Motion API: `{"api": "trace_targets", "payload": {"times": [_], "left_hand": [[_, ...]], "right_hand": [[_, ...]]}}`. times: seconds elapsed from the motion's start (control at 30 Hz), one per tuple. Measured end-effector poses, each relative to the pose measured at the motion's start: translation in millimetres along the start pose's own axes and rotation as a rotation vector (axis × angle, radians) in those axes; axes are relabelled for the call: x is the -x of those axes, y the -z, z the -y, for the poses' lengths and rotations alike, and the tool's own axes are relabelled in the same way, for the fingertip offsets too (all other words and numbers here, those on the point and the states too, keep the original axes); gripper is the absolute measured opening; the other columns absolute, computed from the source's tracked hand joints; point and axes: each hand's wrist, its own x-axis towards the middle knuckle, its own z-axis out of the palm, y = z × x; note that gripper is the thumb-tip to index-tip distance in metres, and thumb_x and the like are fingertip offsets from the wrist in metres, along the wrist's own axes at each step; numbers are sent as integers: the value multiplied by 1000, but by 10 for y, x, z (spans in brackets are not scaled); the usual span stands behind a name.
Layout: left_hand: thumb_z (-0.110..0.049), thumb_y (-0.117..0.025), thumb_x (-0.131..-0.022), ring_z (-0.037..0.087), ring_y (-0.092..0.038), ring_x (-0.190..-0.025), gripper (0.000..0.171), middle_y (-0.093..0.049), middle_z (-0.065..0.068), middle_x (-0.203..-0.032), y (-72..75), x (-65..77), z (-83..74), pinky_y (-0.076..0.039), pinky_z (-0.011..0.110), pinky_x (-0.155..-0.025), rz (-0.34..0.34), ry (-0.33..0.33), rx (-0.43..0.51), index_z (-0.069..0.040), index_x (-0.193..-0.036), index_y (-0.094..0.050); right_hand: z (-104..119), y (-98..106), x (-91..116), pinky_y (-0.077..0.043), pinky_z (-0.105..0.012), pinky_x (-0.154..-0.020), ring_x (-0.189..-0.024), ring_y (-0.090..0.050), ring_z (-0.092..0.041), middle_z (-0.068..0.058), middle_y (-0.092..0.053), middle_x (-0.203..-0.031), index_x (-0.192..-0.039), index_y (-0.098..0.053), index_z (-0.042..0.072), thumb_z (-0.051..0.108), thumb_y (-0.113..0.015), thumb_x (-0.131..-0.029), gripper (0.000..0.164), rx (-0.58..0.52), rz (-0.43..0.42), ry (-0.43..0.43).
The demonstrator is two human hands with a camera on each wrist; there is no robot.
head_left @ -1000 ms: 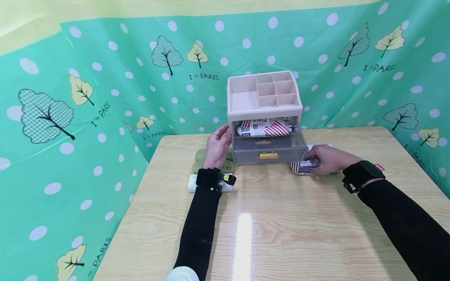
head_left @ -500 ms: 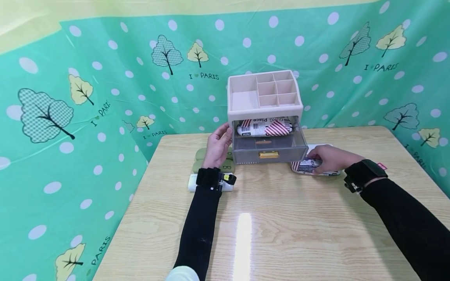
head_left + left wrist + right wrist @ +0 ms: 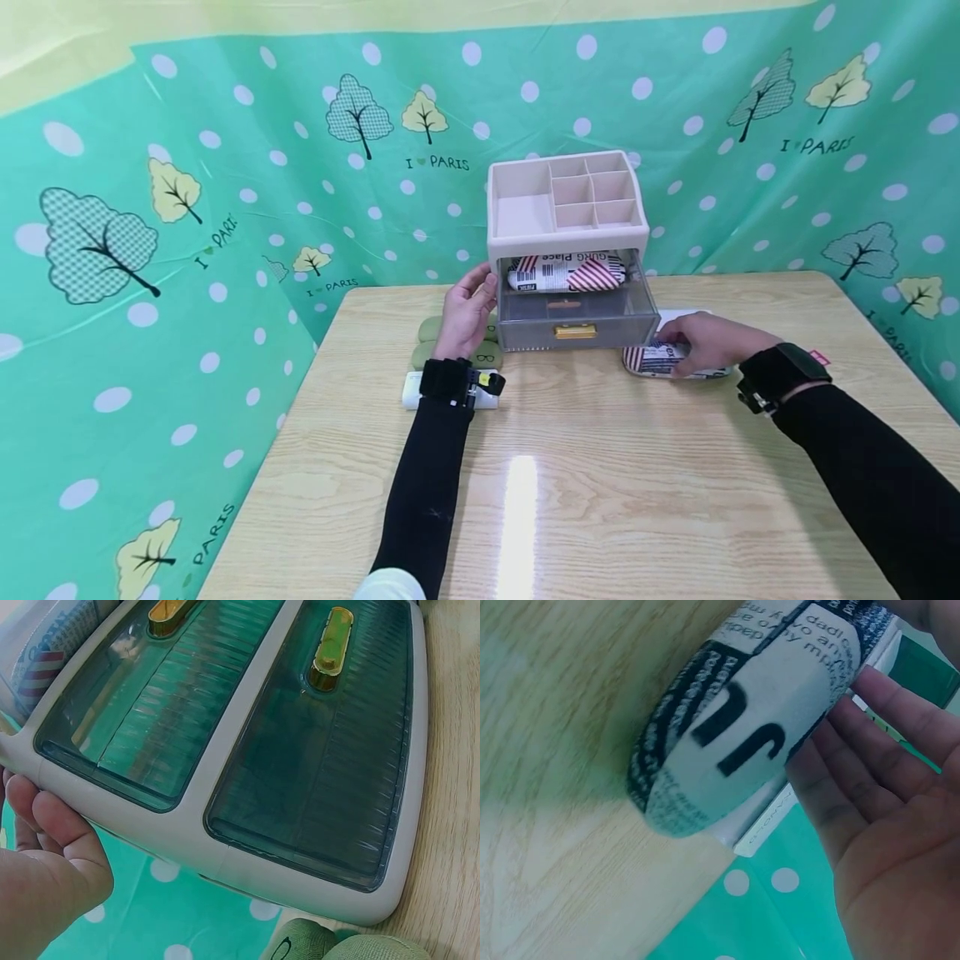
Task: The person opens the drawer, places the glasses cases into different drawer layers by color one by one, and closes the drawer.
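A white drawer organizer (image 3: 567, 242) stands at the back of the table, its top drawer (image 3: 577, 312) pulled out. Inside that drawer lies a striped, newspaper-print glasses case (image 3: 547, 275). My left hand (image 3: 465, 315) rests against the organizer's left side, its fingers bent at the frame edge in the left wrist view. To the right of the organizer, my right hand (image 3: 712, 343) grips another newspaper-print glasses case (image 3: 742, 742) between thumb and fingers, low at the table. The hand covers part of this case in the head view.
Two green glasses cases (image 3: 480, 357) lie left of the organizer, partly behind my left hand. A white box (image 3: 412, 390) sits in front of them. Another white object (image 3: 686, 314) is behind the right hand. Green dotted cloth (image 3: 300, 150) hangs around the wooden table (image 3: 600, 467).
My right hand has shifted slightly to the right and toward me, with a little more of the gripped glasses case showing. The left hand and the organizer stay in place.
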Motion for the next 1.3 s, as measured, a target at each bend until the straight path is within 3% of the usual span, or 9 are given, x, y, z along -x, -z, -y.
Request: {"api": "trace_targets", "payload": {"times": [0.37,0.7,1.03,1.3], "left_hand": [[-6,-62,-101,14,-66,-99,34,-65,5,-119,-1,-9,32,-53,24,-87,-4,0,3,4,-133,-60],[-10,-65,-99,15,-65,-104,40,-65,5,-122,-10,-4,30,-52,27,-92,15,-8,-23,4,-136,-58],[-11,-65,-98,16,-65,-103,43,-65,6,-123,6,-2,18,-52,27,-91,3,-15,-28,5,-137,-57],[-11,-64,-100,16,-65,-104,41,-65,6,-123,11,3,27,-52,27,-91,5,-9,-25,5,-137,-57]], "right_hand": [[-73,-97,66,-54,-41,-86,-93,-61,-19,-6,-69,-102,-119,-64,-9,17,-89,-67,63,-23,-23,9],[-134,-62,208,-54,-41,-85,-96,-62,-20,-8,-69,-107,-124,-64,-8,19,-89,-75,61,-76,-65,-23],[-133,96,302,-55,-42,-82,-94,-64,-22,-8,-69,-102,-122,-65,-6,20,-88,-77,57,-55,-146,-80],[-140,368,422,-54,-33,-74,-92,-63,-23,-11,-69,-103,-124,-63,-5,23,-89,-80,58,-48,-199,-89]]}}
